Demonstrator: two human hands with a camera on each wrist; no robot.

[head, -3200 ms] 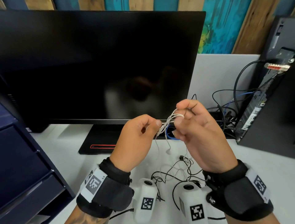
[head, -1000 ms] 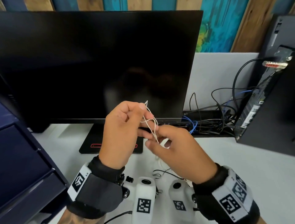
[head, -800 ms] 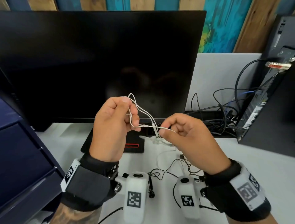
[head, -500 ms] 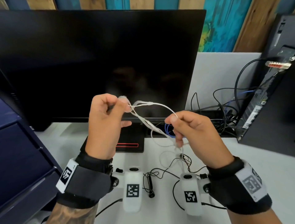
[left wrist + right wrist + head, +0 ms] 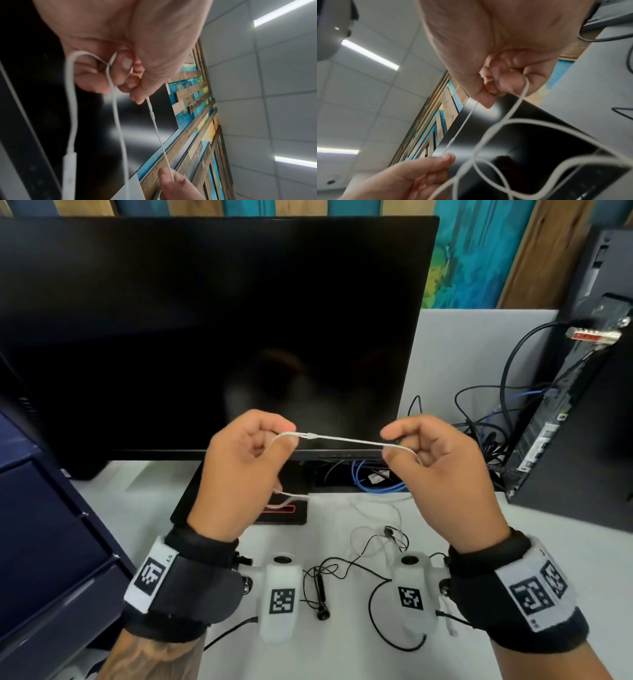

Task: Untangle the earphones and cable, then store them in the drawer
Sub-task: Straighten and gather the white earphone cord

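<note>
Pinching white earphone cable (image 5: 346,438) taut between left hand (image 5: 239,470) grip, right hand (image 5: 442,474) grip.

In front of me a big dark monitor (image 5: 212,337) stands at the back of my white desk (image 5: 548,570), and behind it the wall (image 5: 472,251) is clad in wooden planks painted teal and yellow above a pale grey partition (image 5: 479,354). A black computer tower (image 5: 589,405) sits at the desk's right edge, a dark blue drawer unit (image 5: 41,525) at its left. Overhead, strip lights (image 5: 281,12) glow in a white tiled ceiling (image 5: 283,81).
</note>
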